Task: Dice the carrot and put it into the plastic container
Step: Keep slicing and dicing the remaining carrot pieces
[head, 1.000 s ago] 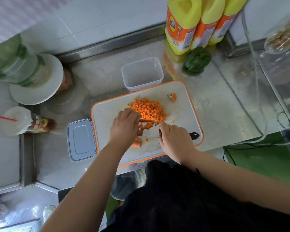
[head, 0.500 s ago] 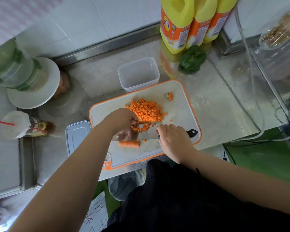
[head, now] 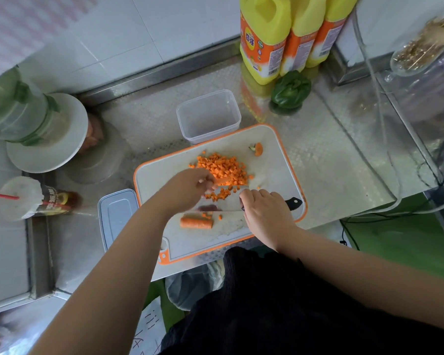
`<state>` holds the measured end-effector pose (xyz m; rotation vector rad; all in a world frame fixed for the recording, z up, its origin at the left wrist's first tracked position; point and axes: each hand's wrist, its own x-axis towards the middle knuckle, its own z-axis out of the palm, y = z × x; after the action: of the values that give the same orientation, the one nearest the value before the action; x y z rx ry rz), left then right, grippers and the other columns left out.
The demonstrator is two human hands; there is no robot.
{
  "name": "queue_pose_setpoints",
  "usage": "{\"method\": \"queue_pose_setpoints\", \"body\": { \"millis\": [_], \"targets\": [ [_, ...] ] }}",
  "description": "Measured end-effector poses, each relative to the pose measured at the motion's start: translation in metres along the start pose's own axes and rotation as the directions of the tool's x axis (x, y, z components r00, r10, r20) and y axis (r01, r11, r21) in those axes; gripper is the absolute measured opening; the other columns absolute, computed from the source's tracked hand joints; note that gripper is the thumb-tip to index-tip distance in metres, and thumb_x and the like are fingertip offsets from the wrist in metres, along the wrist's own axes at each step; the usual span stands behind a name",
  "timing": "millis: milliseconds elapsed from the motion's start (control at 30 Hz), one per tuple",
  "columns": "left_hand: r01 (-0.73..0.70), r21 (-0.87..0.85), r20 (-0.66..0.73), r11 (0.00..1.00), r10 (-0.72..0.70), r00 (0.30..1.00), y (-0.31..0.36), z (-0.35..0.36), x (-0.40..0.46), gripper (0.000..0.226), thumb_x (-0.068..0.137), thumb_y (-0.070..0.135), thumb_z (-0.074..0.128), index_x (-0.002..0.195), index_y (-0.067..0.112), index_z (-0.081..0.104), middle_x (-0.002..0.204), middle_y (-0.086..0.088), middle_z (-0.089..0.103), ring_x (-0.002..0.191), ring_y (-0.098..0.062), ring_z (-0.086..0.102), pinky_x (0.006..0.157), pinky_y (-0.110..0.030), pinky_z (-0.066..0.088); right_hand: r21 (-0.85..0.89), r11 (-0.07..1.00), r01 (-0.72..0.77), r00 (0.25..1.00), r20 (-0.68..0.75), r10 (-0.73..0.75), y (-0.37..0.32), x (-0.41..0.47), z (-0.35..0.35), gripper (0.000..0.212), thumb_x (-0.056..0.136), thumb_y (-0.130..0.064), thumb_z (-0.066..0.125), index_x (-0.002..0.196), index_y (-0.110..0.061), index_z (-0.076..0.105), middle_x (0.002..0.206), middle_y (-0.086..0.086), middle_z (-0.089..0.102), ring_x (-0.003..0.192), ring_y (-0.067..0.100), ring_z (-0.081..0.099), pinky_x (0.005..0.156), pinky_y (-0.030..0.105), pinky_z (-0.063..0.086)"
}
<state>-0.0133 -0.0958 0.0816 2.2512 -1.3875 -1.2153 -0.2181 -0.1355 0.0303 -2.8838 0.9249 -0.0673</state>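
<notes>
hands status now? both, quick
Left hand: fingers curled at the edge of the diced carrot; whether it holds any, cannot tell.
Right hand: closed around the knife handle, blade on the cutting board.

Count on the bench: one cutting board point(head: 272, 139), one knife point(head: 294, 203), one plastic container point(head: 208, 116), one loose lid point(head: 117, 216), three yellow bottles point(head: 264, 39) standing in a row, one green pepper point(head: 290, 90). Carrot: one uncut carrot piece point(head: 195, 223), one trimmed carrot end point(head: 258, 149), and one heap of carrot dice point(head: 223, 170) (cubes too many and too small to count singly, with a few strays around the blade). Also one white plate point(head: 49, 155), one lidded cup point(head: 26, 198) with one red straw point(head: 0, 195), and two hands in view, left hand point(head: 190, 187) and right hand point(head: 265, 213).
</notes>
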Motion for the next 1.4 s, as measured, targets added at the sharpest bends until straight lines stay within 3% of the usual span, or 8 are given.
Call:
{"method": "queue_pose_setpoints", "body": {
  "millis": [100,333,467,700,867,1033,1200,1400],
  "targets": [
    [0.001,-0.027,0.118,1.0,0.002,0.993,0.006,0.014,0.001,0.018,0.098,0.011,0.048,0.09,0.019,0.063,0.087,0.004,0.066,0.077,-0.012,0.059,0.074,-0.031,0.049,-0.017,1.0,-0.01,1.0,-0.001,0.01,-0.002,0.003,-0.001,0.026,0.061,-0.004,0.074,0.08,-0.007,0.056,0.056,0.002,0.049,0.047,0.022,0.048,0.048,0.028,0.025],
    [0.022,-0.165,-0.039,0.986,-0.029,0.999,0.008,0.017,0.034,0.018,0.098,0.008,0.047,0.087,0.014,0.059,0.085,0.003,0.066,0.072,-0.012,0.056,0.075,-0.032,0.047,-0.027,1.0,-0.007,1.0,-0.027,0.007,-0.004,0.002,0.001,0.023,0.063,-0.003,0.072,0.08,-0.007,0.056,0.054,0.001,0.048,0.045,0.022,0.046,0.048,0.028,0.023],
    [0.085,-0.325,0.226,0.942,-0.01,0.974,0.018,0.018,0.024,0.024,0.103,0.009,0.04,0.09,0.009,0.06,0.082,-0.002,0.073,0.078,-0.015,0.069,0.071,-0.027,0.055,-0.028,0.999,-0.026,1.0,-0.017,0.026,-0.003,0.004,0.0,0.024,0.059,-0.002,0.073,0.076,-0.008,0.056,0.054,0.002,0.049,0.045,0.023,0.047,0.048,0.028,0.023],
    [0.043,-0.34,0.045,0.939,-0.03,0.999,0.015,0.018,0.036,0.021,0.101,0.002,0.034,0.093,0.005,0.053,0.091,-0.007,0.067,0.08,-0.021,0.061,0.08,-0.036,0.051,-0.026,1.0,-0.006,1.0,-0.011,0.006,-0.002,-0.001,0.002,0.02,0.065,-0.003,0.069,0.075,-0.009,0.053,0.053,0.001,0.046,0.045,0.022,0.045,0.048,0.028,0.022],
    [0.055,-0.19,0.245,0.98,-0.007,0.97,-0.003,0.013,0.028,0.026,0.103,0.01,0.038,0.087,0.013,0.058,0.082,0.0,0.071,0.08,-0.016,0.067,0.073,-0.025,0.053,-0.052,0.998,-0.03,0.999,0.04,0.032,-0.002,0.002,-0.001,0.025,0.058,-0.002,0.072,0.071,-0.011,0.053,0.053,0.0,0.045,0.045,0.021,0.044,0.048,0.028,0.021],
    [0.052,-0.307,-0.008,0.95,-0.057,0.998,-0.015,0.006,0.029,0.027,0.099,0.0,0.039,0.083,0.015,0.056,0.083,-0.003,0.068,0.077,-0.014,0.061,0.075,-0.024,0.048,-0.032,0.997,-0.077,0.996,0.039,0.078,-0.001,-0.004,-0.003,0.03,0.054,-0.006,0.079,0.075,-0.007,0.058,0.055,0.002,0.051,0.046,0.023,0.05,0.049,0.027,0.023],
    [0.055,-0.196,0.112,0.979,-0.034,0.993,-0.013,0.001,0.019,0.021,0.102,0.01,0.041,0.091,0.012,0.059,0.083,0.004,0.066,0.077,-0.011,0.061,0.074,-0.019,0.048,-0.025,0.996,-0.089,0.996,0.012,0.089,0.001,-0.002,-0.006,0.031,0.055,-0.009,0.082,0.076,-0.006,0.059,0.055,0.002,0.052,0.045,0.022,0.051,0.047,0.026,0.024],
    [0.0,-0.186,-0.396,0.982,-0.075,0.915,-0.009,-0.008,0.023,0.018,0.099,0.014,0.045,0.097,0.018,0.062,0.091,0.014,0.065,0.09,-0.013,0.057,0.072,-0.023,0.037,0.21,0.967,-0.147,0.985,0.124,0.123,-0.002,-0.008,-0.009,0.029,0.092,-0.036,0.059,0.08,-0.013,0.047,0.062,-0.001,0.048,0.049,0.025,0.048,0.04,0.025,0.015]
  ]
}}
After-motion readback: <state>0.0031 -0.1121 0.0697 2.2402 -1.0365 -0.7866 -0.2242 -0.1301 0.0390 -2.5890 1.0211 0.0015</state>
